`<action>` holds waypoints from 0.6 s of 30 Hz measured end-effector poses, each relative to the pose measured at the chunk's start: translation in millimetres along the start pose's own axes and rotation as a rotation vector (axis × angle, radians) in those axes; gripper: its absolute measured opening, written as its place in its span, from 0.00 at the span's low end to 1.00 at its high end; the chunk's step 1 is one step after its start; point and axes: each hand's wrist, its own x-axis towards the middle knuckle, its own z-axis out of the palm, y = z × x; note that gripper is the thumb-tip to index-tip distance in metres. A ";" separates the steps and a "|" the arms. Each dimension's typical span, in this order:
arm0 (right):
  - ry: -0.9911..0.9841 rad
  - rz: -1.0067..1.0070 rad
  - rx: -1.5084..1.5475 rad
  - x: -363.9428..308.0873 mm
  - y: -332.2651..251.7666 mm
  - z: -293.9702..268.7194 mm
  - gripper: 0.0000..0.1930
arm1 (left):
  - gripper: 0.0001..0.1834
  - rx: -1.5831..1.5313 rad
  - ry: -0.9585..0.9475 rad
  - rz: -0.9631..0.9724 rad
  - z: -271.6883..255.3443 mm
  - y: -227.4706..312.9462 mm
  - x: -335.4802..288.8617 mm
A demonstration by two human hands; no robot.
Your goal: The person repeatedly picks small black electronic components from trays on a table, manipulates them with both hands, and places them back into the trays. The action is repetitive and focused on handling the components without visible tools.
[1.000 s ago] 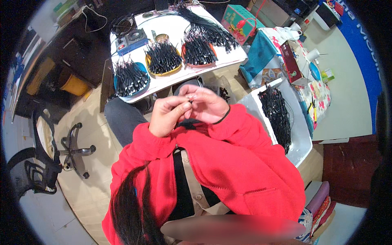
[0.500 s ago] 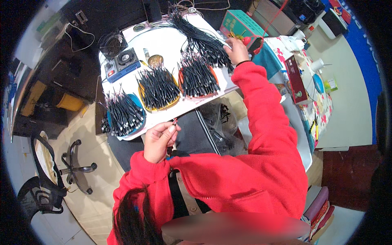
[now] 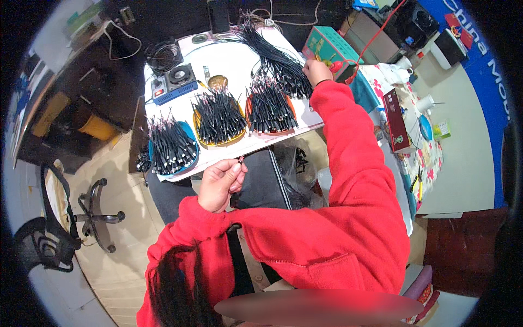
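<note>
My left hand [image 3: 222,184], in front of the table's near edge, is closed in a pinch on a thin wire [image 3: 241,159] with a reddish end. Only its tip shows above the fingers. My right hand [image 3: 318,72] reaches to the far right of the white tabletop [image 3: 218,57], its fingers curled closed; what they hold, if anything, is hidden. Beside it lies a long bundle of black cables [image 3: 269,50]. Short black cables with pinkish wire ends fill a blue tray [image 3: 194,143], a yellow tray [image 3: 220,143] and an orange tray [image 3: 272,132].
A blue-and-grey device [image 3: 173,94] with a round top and a small round tin [image 3: 218,82] stand behind the trays. A green box [image 3: 333,46] is right of my right hand. Farther right, a dark red box [image 3: 396,122] rests on flowered cloth. A wheeled chair [image 3: 95,217] stands left.
The whole view has shifted slightly. My left hand keeps its pinch on the wire. My right hand's fingers have curled in more, and it stays at the far right of the table.
</note>
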 end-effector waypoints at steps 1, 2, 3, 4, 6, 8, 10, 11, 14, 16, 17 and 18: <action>0.072 -0.020 0.008 -0.4 -0.1 0.3 0.09 | 0.08 -0.016 0.000 0.017 0.4 0.1 -5.1; 0.085 -0.013 0.038 0.9 0.4 0.5 0.09 | 0.09 0.007 0.004 0.053 -0.6 1.6 -8.6; 0.103 -0.012 0.074 0.0 1.7 2.0 0.09 | 0.09 -0.004 -0.004 0.090 -1.2 2.2 -12.2; 0.168 -0.041 0.134 0.2 3.8 2.8 0.09 | 0.09 -0.029 0.007 0.081 -0.5 1.8 -14.6; 0.106 -0.022 0.063 0.0 5.5 6.7 0.09 | 0.08 -0.052 -0.016 0.050 2.4 0.3 -20.0; 0.073 0.005 0.056 3.0 5.3 9.1 0.09 | 0.08 -0.061 -0.024 0.024 4.0 -0.2 -24.1; 0.056 0.146 0.093 4.5 4.2 11.9 0.08 | 0.07 -0.057 -0.016 0.086 1.0 2.7 -29.1; 0.077 0.095 0.077 5.7 4.5 12.9 0.08 | 0.08 -0.075 0.000 0.101 0.0 2.4 -30.4; 0.118 -0.036 0.074 4.6 12.1 17.6 0.10 | 0.09 -0.072 0.016 0.110 -3.3 0.3 -28.4; 0.110 -0.041 0.093 6.6 17.2 21.3 0.10 | 0.09 -0.072 0.010 0.064 -1.0 -5.0 -28.2; 0.022 -0.055 0.010 7.3 19.2 23.9 0.11 | 0.09 -0.070 -0.008 0.035 -1.1 -5.7 -28.8; 0.018 -0.035 0.052 10.4 19.4 26.4 0.11 | 0.09 -0.063 -0.011 0.045 -1.7 -5.7 -29.3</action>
